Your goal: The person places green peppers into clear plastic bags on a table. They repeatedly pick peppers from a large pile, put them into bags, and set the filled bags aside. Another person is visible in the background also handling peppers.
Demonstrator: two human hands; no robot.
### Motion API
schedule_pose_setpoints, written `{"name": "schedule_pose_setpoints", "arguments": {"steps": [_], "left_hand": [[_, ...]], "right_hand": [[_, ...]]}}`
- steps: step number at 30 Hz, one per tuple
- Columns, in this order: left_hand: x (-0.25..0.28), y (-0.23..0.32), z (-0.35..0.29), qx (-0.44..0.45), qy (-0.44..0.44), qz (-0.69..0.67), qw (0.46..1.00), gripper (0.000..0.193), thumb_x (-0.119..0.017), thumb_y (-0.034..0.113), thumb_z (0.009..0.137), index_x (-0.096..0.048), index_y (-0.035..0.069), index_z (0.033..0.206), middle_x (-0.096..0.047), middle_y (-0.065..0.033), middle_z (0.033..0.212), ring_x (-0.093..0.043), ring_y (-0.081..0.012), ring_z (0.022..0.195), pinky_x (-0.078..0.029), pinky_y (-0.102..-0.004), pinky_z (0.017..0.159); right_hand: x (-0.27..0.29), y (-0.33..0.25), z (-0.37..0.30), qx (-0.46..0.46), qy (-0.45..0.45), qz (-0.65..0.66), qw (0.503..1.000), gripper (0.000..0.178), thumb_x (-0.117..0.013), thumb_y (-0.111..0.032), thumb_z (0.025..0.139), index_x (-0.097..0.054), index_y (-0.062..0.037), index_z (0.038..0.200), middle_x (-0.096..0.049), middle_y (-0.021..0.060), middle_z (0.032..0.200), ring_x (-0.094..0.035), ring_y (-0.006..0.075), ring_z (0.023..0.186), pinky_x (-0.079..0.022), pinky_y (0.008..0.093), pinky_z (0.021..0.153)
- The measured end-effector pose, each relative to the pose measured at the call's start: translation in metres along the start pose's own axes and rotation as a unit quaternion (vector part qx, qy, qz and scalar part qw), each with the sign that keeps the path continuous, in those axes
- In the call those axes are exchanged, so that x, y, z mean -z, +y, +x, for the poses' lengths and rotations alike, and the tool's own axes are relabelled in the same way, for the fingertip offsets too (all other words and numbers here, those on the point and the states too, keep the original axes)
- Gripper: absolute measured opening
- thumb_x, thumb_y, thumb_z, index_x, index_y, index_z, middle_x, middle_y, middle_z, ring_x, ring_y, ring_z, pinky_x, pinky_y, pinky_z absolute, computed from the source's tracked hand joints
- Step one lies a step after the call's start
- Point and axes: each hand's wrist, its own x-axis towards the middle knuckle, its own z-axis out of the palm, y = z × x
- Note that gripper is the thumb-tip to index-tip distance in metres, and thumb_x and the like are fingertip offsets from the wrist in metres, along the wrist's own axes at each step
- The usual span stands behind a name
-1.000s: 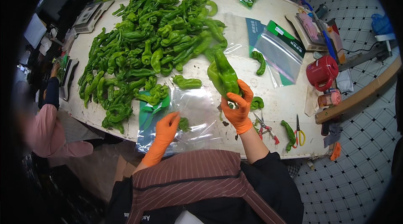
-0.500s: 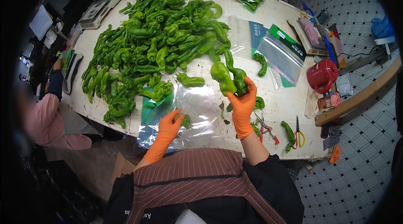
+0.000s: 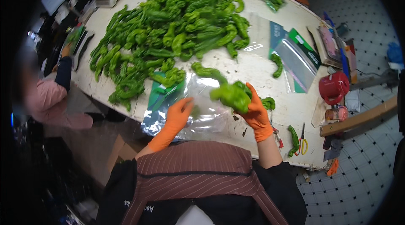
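My right hand [image 3: 256, 115], in an orange glove, is closed around green peppers [image 3: 233, 97], a pale one in front and a darker one behind, lifted above the table and smeared by motion. My left hand [image 3: 179, 117], gloved alike, hovers over a clear plastic bag [image 3: 206, 117] with its thumb and fingers apart. A small green piece [image 3: 195, 112] shows by its fingertips; whether it lies in or under the bag I cannot tell. Just beyond the bag lies a loose pepper [image 3: 206, 71]. A large heap of green peppers [image 3: 164, 35] spreads across the table beyond.
Right of my hand lie a pepper [image 3: 292, 140], yellow-and-orange-handled scissors [image 3: 303, 144] and partly hidden red-handled scissors [image 3: 278, 139]. Flat bags [image 3: 297, 62], a red kettle [image 3: 333, 86] and a scale [image 3: 325, 45] are farther right. A person in pink [image 3: 48, 98] sits at left.
The peppers in my right hand have come lower and tilted toward the bag. My left hand has shifted slightly right. The whole view has turned a little.
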Motion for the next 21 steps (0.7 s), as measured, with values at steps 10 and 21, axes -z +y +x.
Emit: {"name": "schedule_pose_setpoints", "arguments": {"steps": [10,21], "left_hand": [[-0.001,0.035,-0.015,-0.188,0.082,0.174,0.963,0.02,-0.065,0.015,0.088,-0.07,0.009,0.107,-0.065,-0.0117,0.07,-0.061,-0.0226,0.057,-0.047,-0.0323,0.053],[0.019,0.036,-0.022,-0.093,0.091,0.038,0.991,0.023,-0.06,0.011,0.086,-0.07,0.007,0.106,-0.069,-0.0167,0.093,-0.068,-0.0302,0.08,-0.053,-0.0342,0.071]], "right_hand": [[-0.009,0.083,0.023,-0.124,0.021,-0.214,0.969,0.065,-0.063,0.006,0.076,-0.044,-0.0077,0.136,-0.051,0.0096,0.127,-0.057,0.022,0.109,-0.055,0.0336,0.084],[-0.017,0.179,0.072,0.074,-0.238,-0.622,0.742,0.05,-0.071,-0.011,0.076,-0.054,-0.0036,0.123,-0.061,0.0197,0.11,-0.058,0.0349,0.103,-0.048,0.0395,0.087]]}}
